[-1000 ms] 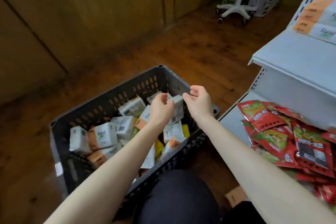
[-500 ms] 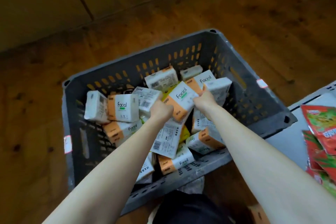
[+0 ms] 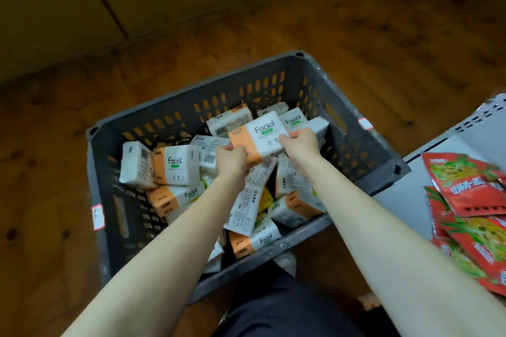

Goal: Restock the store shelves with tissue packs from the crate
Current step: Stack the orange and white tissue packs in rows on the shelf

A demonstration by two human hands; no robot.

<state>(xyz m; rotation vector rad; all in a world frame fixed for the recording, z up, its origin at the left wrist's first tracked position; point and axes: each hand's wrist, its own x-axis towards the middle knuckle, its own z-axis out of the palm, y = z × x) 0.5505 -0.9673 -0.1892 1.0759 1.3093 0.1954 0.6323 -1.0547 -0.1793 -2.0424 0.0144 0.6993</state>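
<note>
Jointly left hand [image 3: 232,162], right hand [image 3: 301,143] hold tissue pack [image 3: 262,132], apart from crate [image 3: 358,153] walls.

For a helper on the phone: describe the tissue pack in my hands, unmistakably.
Find the dark grey slotted plastic crate on the wooden floor. Its topmost white-and-orange tissue pack is toward the far right. It alone is gripped by the left hand and right hand.

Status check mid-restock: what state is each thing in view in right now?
Crate: on the floor, open-topped, partly full.
Held tissue pack: label up, above the pile, gripped by both hands.
Left hand: grips the pack's near left corner.
Right hand: grips its near right corner.
Other tissue packs: jumbled in the crate.
Snack packets: piled on the shelf.
</note>
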